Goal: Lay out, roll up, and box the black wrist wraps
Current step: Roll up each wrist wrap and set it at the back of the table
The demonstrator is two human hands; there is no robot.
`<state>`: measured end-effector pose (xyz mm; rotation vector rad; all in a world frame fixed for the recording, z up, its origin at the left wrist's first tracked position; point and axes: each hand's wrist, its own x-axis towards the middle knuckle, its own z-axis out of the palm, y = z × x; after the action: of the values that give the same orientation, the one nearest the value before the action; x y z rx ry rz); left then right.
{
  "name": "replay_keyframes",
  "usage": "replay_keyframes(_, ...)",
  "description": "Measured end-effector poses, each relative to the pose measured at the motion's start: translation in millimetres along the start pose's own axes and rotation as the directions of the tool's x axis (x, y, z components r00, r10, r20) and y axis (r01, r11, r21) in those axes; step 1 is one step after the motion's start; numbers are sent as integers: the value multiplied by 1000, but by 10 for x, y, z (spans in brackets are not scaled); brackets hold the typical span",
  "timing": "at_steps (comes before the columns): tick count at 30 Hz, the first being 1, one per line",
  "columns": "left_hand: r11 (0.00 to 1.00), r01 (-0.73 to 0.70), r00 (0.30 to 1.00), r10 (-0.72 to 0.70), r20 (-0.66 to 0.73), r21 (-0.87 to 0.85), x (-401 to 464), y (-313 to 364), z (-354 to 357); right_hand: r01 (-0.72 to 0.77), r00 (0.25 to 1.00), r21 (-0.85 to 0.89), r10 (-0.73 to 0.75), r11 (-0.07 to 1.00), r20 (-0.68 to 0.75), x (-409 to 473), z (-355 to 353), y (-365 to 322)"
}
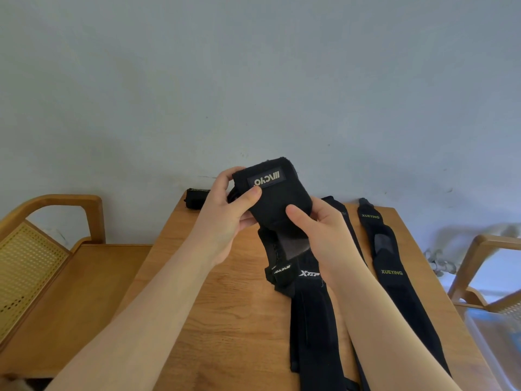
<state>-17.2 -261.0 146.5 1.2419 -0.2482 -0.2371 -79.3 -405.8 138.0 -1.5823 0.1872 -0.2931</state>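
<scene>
Both hands hold a black wrist wrap [275, 197] with a white logo above the wooden table [225, 320]. My left hand [228, 218] grips its left side, thumb pressed near the logo. My right hand [321, 230] grips its lower right part, thumb on the front. The wrap's loose end hangs down to the table. Flat on the table lie an XTEP wrap [313, 320] and a XUEYING wrap [394, 277]. A rolled black wrap [194, 197] sits at the table's far left corner.
A wooden chair with a cane back [42, 263] stands to the left. Another wooden chair [485, 266] stands to the right. A clear plastic box [496, 342] sits at the lower right edge. A pale wall rises behind the table.
</scene>
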Motion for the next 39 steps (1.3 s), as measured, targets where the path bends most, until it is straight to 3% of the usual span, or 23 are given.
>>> replay_keyframes(6, 999, -34, 999, 34, 2, 29, 19, 26, -34, -36, 997, -31, 33, 999, -77, 39, 53, 21)
replay_keyframes(11, 991, 66, 998, -67, -2, -116, 17, -15, -7, -221, 970, 146, 233, 964, -65, 46, 106, 42)
replay_keyframes(16, 987, 126, 992, -126, 10, -104, -12, -61, -3, -335, 942, 3, 334, 942, 14, 82, 3, 94)
replay_keyframes(18, 984, 162, 987, -162, 5, -70, -15, -82, 10, -293, 956, -73, 292, 953, -27, 97, -25, 113)
replay_keyframes(24, 950, 302, 953, -301, 23, -81, 73, -9, -26, 0, 995, -332, -34, 943, -95, 119, -5, 26)
replay_keyframes(27, 939, 337, 941, -334, 52, -74, 111, 57, -58, 131, 991, -330, -131, 935, 24, 155, -81, -31)
replay_keyframes(31, 920, 391, 916, -386, 110, -22, 118, 122, -86, 324, 916, -308, -216, 895, 337, 174, -158, -55)
replay_keyframes(34, 909, 412, 898, -416, 144, 59, 119, 140, -97, 325, 870, -171, -223, 930, 440, 179, -195, -84)
replay_keyframes(39, 925, 321, 910, -361, 207, 201, 64, 167, -68, 258, 938, -111, -221, 960, 268, 238, -139, -94)
